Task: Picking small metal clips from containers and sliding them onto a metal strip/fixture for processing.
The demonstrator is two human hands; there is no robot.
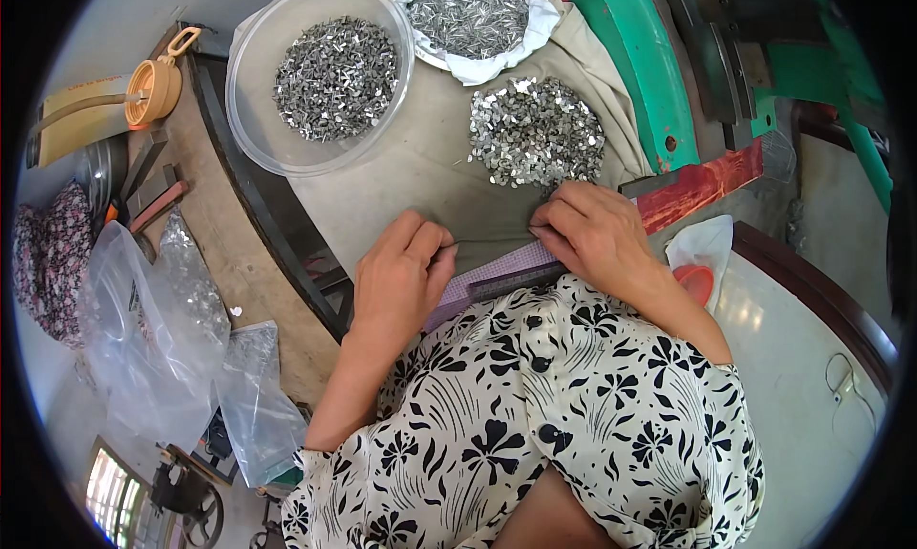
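Observation:
My left hand is closed, its thumb and fingers pinched at the near part of a grey-green cloth. Opposite it, my right hand pinches the same cloth, and a crease runs between the two sets of fingertips. Whether any small piece is also in the fingers is hidden. Just beyond my right hand lies a heap of small flat metal pieces on the cloth. A clear plastic tub at the far left holds many small metal bits. Next to it stands a round bowl lined with white plastic, full of thin metal pins.
Green machine framing rises at the right, with a worn red bar beside the cloth. Clear plastic bags hang over the wooden bench at left, near an orange cap. Purple checked fabric lies before my body.

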